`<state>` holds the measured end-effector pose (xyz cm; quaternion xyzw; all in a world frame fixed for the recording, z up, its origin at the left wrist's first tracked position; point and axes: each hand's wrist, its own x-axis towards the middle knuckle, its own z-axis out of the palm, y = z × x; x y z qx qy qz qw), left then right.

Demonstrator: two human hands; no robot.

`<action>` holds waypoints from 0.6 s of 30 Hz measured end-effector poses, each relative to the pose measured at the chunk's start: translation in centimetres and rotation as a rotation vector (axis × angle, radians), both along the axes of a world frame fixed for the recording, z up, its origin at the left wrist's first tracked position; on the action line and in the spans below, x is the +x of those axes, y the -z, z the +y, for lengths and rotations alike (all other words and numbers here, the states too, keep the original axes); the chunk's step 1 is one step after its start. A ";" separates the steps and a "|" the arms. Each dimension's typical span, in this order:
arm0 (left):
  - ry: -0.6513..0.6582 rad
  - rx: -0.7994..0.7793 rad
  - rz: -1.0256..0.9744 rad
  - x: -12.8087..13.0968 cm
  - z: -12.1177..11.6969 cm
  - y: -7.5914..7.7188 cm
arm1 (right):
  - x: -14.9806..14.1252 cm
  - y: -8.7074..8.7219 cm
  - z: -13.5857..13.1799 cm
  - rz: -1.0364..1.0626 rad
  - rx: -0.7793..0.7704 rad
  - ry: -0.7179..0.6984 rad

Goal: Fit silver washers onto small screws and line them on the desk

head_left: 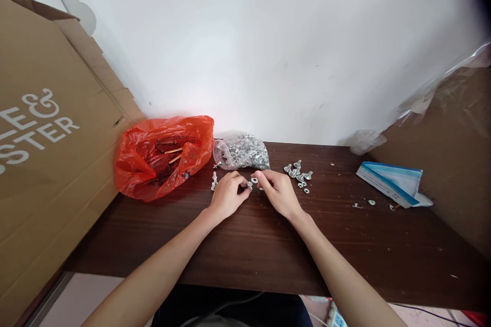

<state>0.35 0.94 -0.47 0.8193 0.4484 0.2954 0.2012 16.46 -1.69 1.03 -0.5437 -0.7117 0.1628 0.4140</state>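
In the head view my left hand [229,194] pinches a small silver bolt [249,185] between thumb and fingertips, its end towards the right. Close beside it my right hand [279,191] has thumb and forefinger closed on a flat metal washer [254,180]. Another small metal piece [261,189] shows partly under the right fingers. Left of my left hand lie a few loose bolts [214,182]. Several bolts with wide washers on them [294,172] are grouped right of my right hand, with a few nuts [306,191] in front.
Behind my hands is a clear plastic bag [245,152] full of small metal hardware. A red plastic bag [130,163] holding copper-coloured rods stands left. Cardboard [49,163] rises at the left edge. A blue-and-white packet [391,181] and scraps lie right on the dark wooden table [345,255].
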 end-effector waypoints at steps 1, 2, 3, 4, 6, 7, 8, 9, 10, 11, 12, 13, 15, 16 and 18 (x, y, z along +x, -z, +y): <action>0.001 -0.001 0.000 0.0 0.0 0.0 | 0.0 0.0 0.0 0.006 -0.018 -0.013; 0.001 -0.002 0.001 0.0 0.0 0.0 | -0.1 0.0 0.0 0.011 -0.036 -0.019; 0.002 -0.004 0.003 0.0 0.0 0.0 | -0.1 0.0 0.0 0.017 -0.052 -0.017; 0.002 -0.005 0.005 0.0 0.0 0.0 | -0.1 0.0 0.0 0.025 -0.063 -0.007; 0.001 -0.006 0.009 0.0 0.0 0.0 | -0.1 0.0 -0.1 0.047 -0.070 0.026; 0.001 -0.007 0.010 0.0 0.0 0.0 | -0.1 -0.1 -0.1 0.055 -0.067 0.035; 0.001 -0.006 0.009 0.0 0.0 0.0 | -0.1 -0.1 0.0 0.058 -0.064 0.036; 0.001 -0.004 0.009 0.0 0.0 0.0 | -0.1 -0.1 0.0 0.057 -0.065 0.027; 0.001 -0.002 0.010 0.0 0.0 0.0 | -0.1 -0.1 0.0 0.056 -0.072 0.016; 0.001 0.000 0.012 0.0 0.0 0.0 | -0.1 -0.1 0.0 0.055 -0.087 0.007; 0.001 0.003 0.014 0.0 0.0 0.0 | -0.1 -0.1 0.0 0.056 -0.105 0.005; 0.002 0.003 0.018 0.0 0.0 0.0 | -0.1 -0.1 0.0 0.059 -0.122 0.013; 0.004 0.003 0.021 0.0 0.0 0.0 | -0.1 0.0 0.0 0.069 -0.131 0.045; 0.005 0.002 0.019 0.0 0.0 0.0 | -0.1 0.0 0.0 0.069 -0.122 0.057; 0.004 0.002 0.012 0.0 0.0 0.1 | 0.0 0.1 0.0 0.057 -0.094 0.055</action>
